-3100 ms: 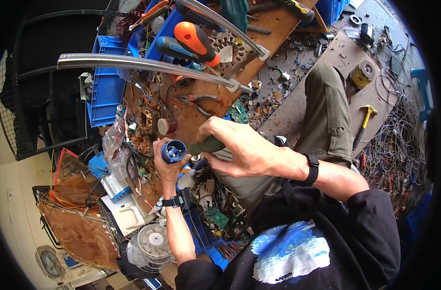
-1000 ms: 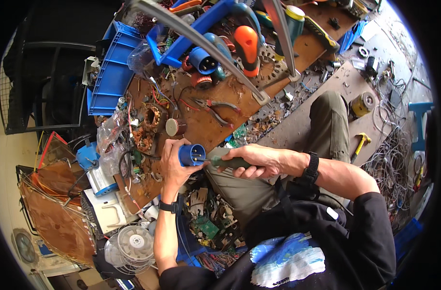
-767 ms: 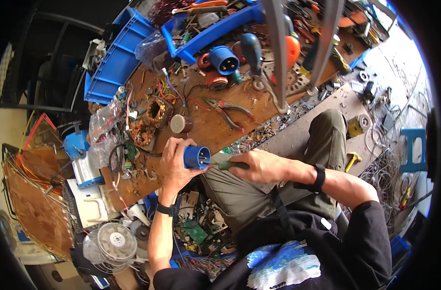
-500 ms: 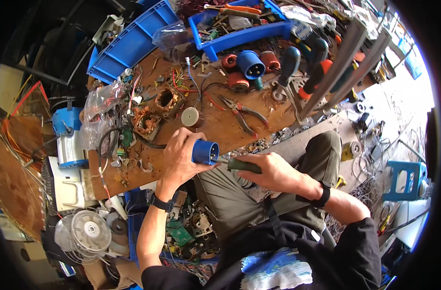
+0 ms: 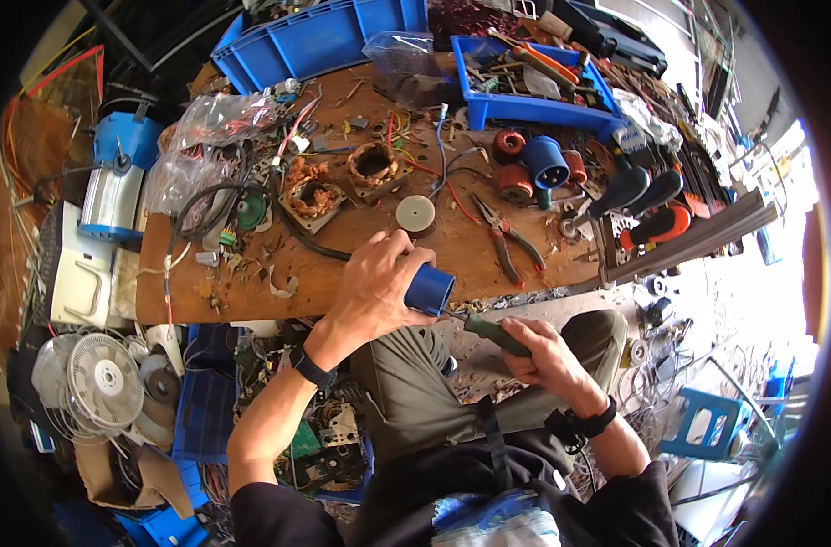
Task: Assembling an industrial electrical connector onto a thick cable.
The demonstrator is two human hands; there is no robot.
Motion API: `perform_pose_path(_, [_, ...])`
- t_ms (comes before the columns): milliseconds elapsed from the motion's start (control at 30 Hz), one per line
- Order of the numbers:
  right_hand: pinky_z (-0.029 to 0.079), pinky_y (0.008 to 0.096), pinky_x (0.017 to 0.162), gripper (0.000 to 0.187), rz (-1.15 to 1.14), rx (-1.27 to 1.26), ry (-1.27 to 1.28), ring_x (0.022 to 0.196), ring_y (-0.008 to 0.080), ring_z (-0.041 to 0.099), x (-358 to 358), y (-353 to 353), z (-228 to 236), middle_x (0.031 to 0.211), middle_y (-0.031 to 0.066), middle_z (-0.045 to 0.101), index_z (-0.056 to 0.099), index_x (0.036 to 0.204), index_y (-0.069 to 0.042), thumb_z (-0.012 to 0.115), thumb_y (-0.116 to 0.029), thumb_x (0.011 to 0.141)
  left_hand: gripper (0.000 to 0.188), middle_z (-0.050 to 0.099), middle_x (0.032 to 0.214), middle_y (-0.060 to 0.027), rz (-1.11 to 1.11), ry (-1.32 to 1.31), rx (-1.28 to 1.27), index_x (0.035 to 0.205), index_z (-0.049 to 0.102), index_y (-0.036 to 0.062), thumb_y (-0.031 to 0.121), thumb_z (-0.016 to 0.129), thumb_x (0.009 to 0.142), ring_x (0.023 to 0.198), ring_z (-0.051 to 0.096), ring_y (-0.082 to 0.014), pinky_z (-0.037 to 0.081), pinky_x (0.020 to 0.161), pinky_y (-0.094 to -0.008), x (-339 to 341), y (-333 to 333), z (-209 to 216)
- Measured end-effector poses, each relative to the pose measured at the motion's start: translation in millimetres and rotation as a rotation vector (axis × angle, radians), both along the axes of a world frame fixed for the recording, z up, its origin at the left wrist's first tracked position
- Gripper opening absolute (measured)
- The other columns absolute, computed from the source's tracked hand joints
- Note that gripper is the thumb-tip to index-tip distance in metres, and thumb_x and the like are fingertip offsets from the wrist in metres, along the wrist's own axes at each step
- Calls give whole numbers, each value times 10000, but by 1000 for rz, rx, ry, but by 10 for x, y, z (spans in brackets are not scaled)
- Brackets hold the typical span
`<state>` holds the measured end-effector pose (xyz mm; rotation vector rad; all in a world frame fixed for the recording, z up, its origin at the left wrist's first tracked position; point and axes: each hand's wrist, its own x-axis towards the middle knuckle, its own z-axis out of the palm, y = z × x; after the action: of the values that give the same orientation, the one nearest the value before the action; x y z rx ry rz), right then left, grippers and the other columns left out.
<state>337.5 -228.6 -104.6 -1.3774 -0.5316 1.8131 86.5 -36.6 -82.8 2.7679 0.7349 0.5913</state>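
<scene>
Above the workbench's front edge, my left hand (image 5: pixel 372 284) is closed round a blue industrial plug (image 5: pixel 430 291), its open rim facing down and right. My right hand (image 5: pixel 548 357) grips the green handle of a screwdriver (image 5: pixel 496 335). The screwdriver's thin shaft points at the rim of the plug; whether its tip touches anything inside I cannot tell. Just beyond my left hand stands a round, pale-topped motor part (image 5: pixel 415 214). Red-handled pliers (image 5: pixel 508 242) lie on the bench with their jaws toward the back.
Two stripped copper coils (image 5: pixel 374 166), wires and scraps litter the wooden bench (image 5: pixel 333 264). Another blue plug (image 5: pixel 545 162) sits among reddish coils. A blue tray (image 5: pixel 543 114) of tools stands at the back. Below left are a fan (image 5: pixel 106 380) and a bin of circuit boards; a blue stool (image 5: pixel 704 425) stands right.
The whole view has shifted. The plug has turned so that its pins no longer show. My right hand and the screwdriver have drawn a little away from it, down and right.
</scene>
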Motion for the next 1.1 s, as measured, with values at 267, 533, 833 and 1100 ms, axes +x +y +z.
perform_pose_path(267, [613,374,751,445,139,834,-1167,838,316,779,-221,-166,-33,1000,195,781,736,1364,-44,832,-100,933,769,575,1121,-61,-3,-52,18,1222,673,167,422,1051,603,1104,629,-303,554,980,-485,-31,4,-59])
perform_pose_path(533, [386,280,470,355,-503,109,239,511,125,490,-372,-139,-171,726,27,582,601,1053,-94,567,-431,1160,774,566,1166,-80,11,-37,39,1223,675,149,483,1039,626,1128,627,-323,571,975,-491,-28,9,-66])
perform_pose_path(833, [500,376,650,250,-121,786,-874,711,228,592,-286,-223,-231,813,72,581,699,1186,-74,818,-67,966,802,557,1167,-84,12,-68,71,1226,678,137,542,1027,628,1154,634,-338,573,988,-495,-55,5,-95])
perform_pose_path(1100, [532,314,750,204,-397,536,-307,814,176,654,-336,-230,-282,973,100,682,706,1142,-46,710,-244,1096,800,559,1168,-79,38,-25,42,1219,682,134,551,1023,626,1145,632,-318,574,979,-480,-29,-2,-80])
